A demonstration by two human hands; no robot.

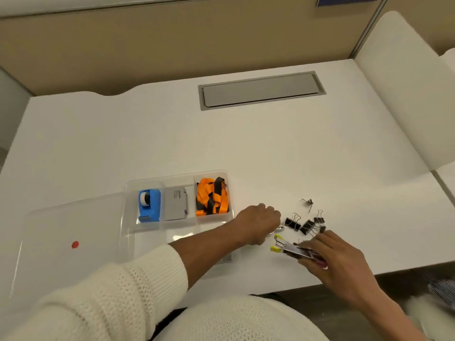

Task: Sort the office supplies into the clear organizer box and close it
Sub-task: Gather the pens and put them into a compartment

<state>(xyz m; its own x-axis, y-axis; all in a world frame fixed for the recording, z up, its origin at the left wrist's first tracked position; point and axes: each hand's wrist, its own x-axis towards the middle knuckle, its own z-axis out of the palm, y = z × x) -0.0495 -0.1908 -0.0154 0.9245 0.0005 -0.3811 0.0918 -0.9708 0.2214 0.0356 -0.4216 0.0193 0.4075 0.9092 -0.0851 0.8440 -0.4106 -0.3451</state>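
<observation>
Careful: your right hand [337,257] has its fingers closed on a bundle of yellow-tipped clips [293,249], while your left hand [258,221] is fisted, maybe on something shiny, hard to tell. The binder clips [305,225] lie loose on the surface, right of the clear organizer box [177,238]. Overfull hands could spill them off the near edge.

Your organizer box [177,232] sits left of the binder clips [305,225]. Tape dispenser [149,205], case [175,204], lanyard [212,200] fill its rear compartments left to right. Lid [61,242] lies further left.
</observation>
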